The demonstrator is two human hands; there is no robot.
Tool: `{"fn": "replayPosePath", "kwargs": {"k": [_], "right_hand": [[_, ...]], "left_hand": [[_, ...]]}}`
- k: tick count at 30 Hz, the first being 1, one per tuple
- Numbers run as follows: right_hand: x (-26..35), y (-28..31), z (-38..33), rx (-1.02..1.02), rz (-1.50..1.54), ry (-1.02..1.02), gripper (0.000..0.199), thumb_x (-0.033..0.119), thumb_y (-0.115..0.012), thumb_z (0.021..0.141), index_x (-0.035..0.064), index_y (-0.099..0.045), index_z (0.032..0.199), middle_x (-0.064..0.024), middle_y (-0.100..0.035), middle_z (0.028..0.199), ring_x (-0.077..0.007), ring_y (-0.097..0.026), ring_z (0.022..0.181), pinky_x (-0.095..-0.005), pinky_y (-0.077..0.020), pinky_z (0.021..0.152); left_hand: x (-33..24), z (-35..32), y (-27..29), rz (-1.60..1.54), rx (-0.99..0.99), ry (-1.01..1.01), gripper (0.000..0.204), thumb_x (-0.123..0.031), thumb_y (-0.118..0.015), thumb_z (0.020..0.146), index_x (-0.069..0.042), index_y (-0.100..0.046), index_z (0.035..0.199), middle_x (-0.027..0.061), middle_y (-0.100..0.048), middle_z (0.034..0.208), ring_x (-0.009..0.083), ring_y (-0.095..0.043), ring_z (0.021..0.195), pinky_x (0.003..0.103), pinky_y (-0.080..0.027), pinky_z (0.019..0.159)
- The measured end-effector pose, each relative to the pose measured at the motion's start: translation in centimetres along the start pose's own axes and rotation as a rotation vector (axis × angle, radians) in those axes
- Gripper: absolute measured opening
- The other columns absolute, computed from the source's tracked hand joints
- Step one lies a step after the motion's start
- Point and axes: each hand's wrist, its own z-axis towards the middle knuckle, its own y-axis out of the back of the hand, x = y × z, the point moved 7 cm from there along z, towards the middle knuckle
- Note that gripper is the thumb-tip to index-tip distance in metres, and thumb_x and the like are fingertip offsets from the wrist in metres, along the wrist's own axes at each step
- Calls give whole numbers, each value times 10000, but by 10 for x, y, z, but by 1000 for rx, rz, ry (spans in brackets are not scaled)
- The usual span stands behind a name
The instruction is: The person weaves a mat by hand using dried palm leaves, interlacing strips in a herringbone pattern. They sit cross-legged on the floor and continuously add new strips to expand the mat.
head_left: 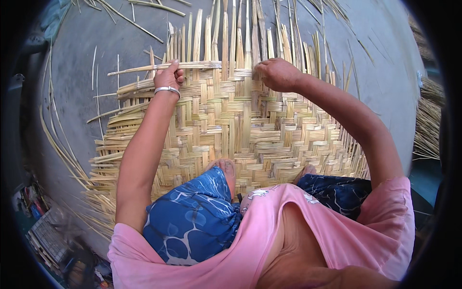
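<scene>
A half-woven mat (231,113) of pale yellow split-cane strips lies on the grey floor, its loose upright strips (197,36) fanning away at the far edge. My left hand (168,77), with a silver bangle at the wrist, pinches a long crosswise strip (139,70). That strip runs along the far edge of the weave, its left end sticking out past the mat and its right part among the uprights. Closed with the fingers curled down, my right hand (279,74) is at the upright strips right of centre. Whatever is in its fingertips is hidden.
My bare feet (225,168) rest on the near part of the mat. Loose strips (62,139) lie on the floor (72,106) to the left and at the far side. Bundles of stalks (428,120) are at the right edge; assorted clutter (48,231) lies lower left.
</scene>
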Motion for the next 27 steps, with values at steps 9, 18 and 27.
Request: {"fn": "replayPosePath", "kwargs": {"k": [9, 18, 27], "right_hand": [[58, 32, 79, -301, 250, 32, 237, 162, -512, 827, 47, -582, 1023, -153, -628, 880, -318, -610, 863, -421, -487, 762], [55, 12, 101, -179, 568, -226, 221, 294, -630, 770, 126, -656, 911, -95, -656, 842, -266, -618, 815, -378, -476, 717], [54, 20, 88, -389, 627, -355, 190, 280, -625, 777, 112, -655, 862, -112, -642, 774, -300, -610, 742, -400, -473, 661]], "left_hand": [[1, -7, -2, -33, -135, 34, 145, -110, -592, 849, -16, -533, 943, 91, -575, 709, 173, -591, 581, 243, -479, 421], [-15, 1, -30, -100, 287, 95, 323, -269, -555, 892, -14, -458, 1067, 126, -569, 971, 222, -608, 785, 317, -521, 634], [-7, 20, -63, 435, 654, 159, 357, -123, -634, 791, -61, -456, 1095, -44, -491, 873, 54, -504, 803, 204, -435, 676]]}}
